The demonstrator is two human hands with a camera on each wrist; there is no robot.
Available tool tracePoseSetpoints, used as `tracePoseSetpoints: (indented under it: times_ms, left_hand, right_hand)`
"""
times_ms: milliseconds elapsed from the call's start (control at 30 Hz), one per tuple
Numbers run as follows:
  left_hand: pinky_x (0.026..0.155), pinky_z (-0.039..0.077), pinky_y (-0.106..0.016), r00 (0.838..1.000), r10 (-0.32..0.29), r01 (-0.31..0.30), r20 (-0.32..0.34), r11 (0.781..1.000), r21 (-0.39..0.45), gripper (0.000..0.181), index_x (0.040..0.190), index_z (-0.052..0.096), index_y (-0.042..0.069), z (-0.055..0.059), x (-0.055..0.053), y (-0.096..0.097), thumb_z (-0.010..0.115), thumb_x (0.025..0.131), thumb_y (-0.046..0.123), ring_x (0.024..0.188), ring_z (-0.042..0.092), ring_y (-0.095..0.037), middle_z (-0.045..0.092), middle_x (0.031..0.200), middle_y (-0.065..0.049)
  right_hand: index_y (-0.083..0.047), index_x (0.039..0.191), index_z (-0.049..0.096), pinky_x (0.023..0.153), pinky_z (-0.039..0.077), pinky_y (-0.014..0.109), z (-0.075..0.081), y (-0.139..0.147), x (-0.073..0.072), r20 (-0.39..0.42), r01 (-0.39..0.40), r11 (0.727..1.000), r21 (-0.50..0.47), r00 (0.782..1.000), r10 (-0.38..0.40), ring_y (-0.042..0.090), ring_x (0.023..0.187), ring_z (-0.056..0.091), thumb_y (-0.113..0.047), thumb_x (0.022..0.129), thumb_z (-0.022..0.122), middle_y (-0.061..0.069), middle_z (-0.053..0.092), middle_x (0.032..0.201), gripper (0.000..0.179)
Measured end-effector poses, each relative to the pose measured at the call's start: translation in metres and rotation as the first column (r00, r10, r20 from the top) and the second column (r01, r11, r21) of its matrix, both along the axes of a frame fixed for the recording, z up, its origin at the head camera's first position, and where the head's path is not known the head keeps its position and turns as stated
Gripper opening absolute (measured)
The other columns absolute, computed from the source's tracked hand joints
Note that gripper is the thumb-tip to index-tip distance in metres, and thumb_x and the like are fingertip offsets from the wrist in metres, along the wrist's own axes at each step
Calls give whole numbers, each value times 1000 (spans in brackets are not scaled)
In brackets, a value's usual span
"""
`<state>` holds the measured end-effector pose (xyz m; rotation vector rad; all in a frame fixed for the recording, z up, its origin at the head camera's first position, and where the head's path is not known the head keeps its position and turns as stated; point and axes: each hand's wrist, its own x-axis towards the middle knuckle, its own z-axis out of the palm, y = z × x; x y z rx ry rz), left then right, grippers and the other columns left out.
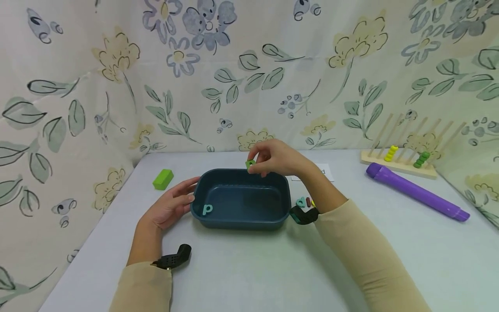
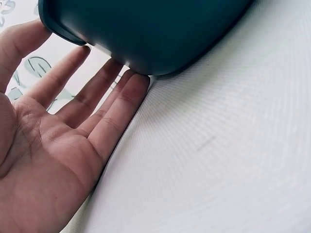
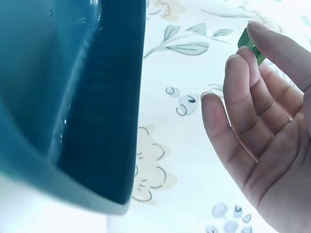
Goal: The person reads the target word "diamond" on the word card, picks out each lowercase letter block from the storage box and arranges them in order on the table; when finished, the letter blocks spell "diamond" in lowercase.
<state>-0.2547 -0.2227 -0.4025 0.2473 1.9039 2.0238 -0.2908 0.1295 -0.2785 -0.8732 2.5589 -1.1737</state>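
A dark blue tub (image 1: 241, 225) stands mid-table, with a teal letter p (image 1: 208, 209) lying in its left end. My left hand (image 1: 177, 203) is at the tub's left side; in the left wrist view its nearly straight fingers (image 2: 119, 104) touch the tub's outer wall (image 2: 146, 39). Over the far rim, my right hand (image 1: 274, 158) pinches a small green piece (image 1: 251, 164) with a dark hole. The right wrist view shows this green piece (image 3: 249, 42) between thumb and fingertips, apart from the tub. Fingers cover much of it, so its full shape is hidden.
A green block (image 1: 163, 179) lies left of the tub. Right of it are a teal letter (image 1: 300, 202), a small red piece (image 1: 308, 202) and a partly covered white card (image 1: 325, 171). Farther right lie a purple tube (image 1: 417, 190) and a wooden bead rack (image 1: 399, 164).
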Motion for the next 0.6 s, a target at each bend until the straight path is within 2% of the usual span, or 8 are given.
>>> tracePoseSetpoints:
  times_ms: [100, 333, 500, 600]
  left_hand:
    - [100, 54, -24, 1000, -1, 1, -2, 1000, -6, 67, 161, 37, 15, 0, 0, -1, 65, 100, 13, 125, 60, -11, 28, 166, -17]
    - [100, 54, -24, 1000, -12, 12, -9, 1000, 5, 66, 161, 36, 15, -1, -2, -1, 63, 101, 12, 125, 61, -11, 27, 166, -17]
    - [101, 54, -24, 999, -28, 28, -17, 1000, 6, 66, 161, 35, 14, -1, -2, -1, 62, 101, 12, 126, 61, -11, 26, 167, -18]
    - [100, 54, -24, 1000, -26, 26, -15, 1000, 6, 67, 161, 35, 14, 0, -1, -1, 62, 101, 12, 125, 61, -11, 25, 167, -19]
  right_hand:
    - [-11, 112, 71, 77, 59, 38, 0, 4, 4, -12, 10, 1000, 0, 1000, -10, 24, 70, 71, -22, 90, 81, 10, 73, 82, 27]
    - [-12, 114, 70, 76, 59, 39, 3, 21, 14, -21, 45, 999, 8, 999, -45, 40, 79, 71, -20, 90, 81, 10, 72, 83, 27]
    - [-12, 116, 71, 74, 55, 37, 7, 32, 21, -24, 81, 997, 10, 996, -81, 40, 82, 70, -20, 90, 81, 6, 71, 83, 29]
    - [-13, 117, 71, 73, 54, 37, 8, 37, 25, -27, 102, 995, 14, 994, -102, 35, 81, 70, -20, 90, 80, 5, 72, 82, 29]
